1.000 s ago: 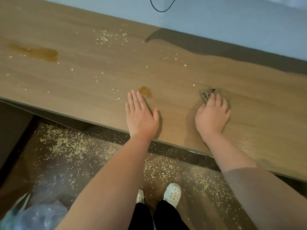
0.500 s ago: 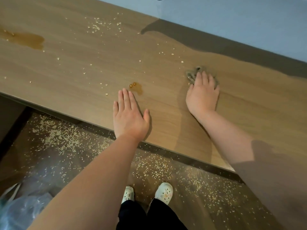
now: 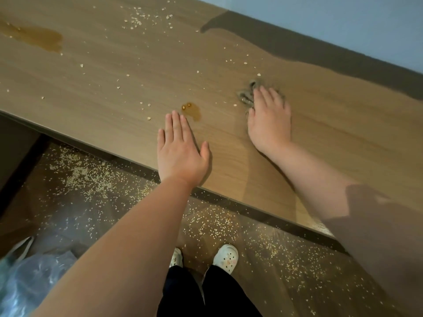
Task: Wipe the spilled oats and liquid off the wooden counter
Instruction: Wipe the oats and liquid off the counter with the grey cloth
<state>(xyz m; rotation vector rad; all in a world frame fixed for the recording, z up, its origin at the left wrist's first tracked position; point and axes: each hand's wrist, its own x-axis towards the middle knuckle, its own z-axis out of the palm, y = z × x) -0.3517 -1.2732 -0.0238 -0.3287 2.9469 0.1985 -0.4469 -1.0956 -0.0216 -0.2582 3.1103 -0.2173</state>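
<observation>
- Two bare hands lay on the long brown wooden counter (image 3: 114,72). The left hand (image 3: 180,147) was spread flat, fingers straight and together, near the front edge. It had hardly shifted over the last second.
- The right hand (image 3: 269,120) pressed a crumpled grey-brown cloth (image 3: 246,97) against the wood with straight fingers laid over it, not curled round it. The cloth's bunched end stuck out past the fingertips.
- Over the last second that hand had carried the cloth away from the front edge and leftwards along the counter. It now sat near the small amber puddle (image 3: 192,110), no longer well apart from it.
- The small puddle lay just beyond the left fingertips, untouched, with a flake or two in it.
- The large amber puddle (image 3: 39,37) remained near the far left end, and pale oat flakes (image 3: 137,19) were scattered across the left and back of the counter.
- The wood to the right of the cloth showed no flakes, so the wiping seemed to be working from right to left. Judged from that, the task was well short of done: both puddles and most flakes were still there.
- The next pass would likely take the small puddle. A cloth that wet could then smear the liquid, or drag flakes over the front edge.
- Many oats (image 3: 77,172) already lay on the floor below, beside a clear plastic bag (image 3: 34,277) and white clogs (image 3: 225,257).
</observation>
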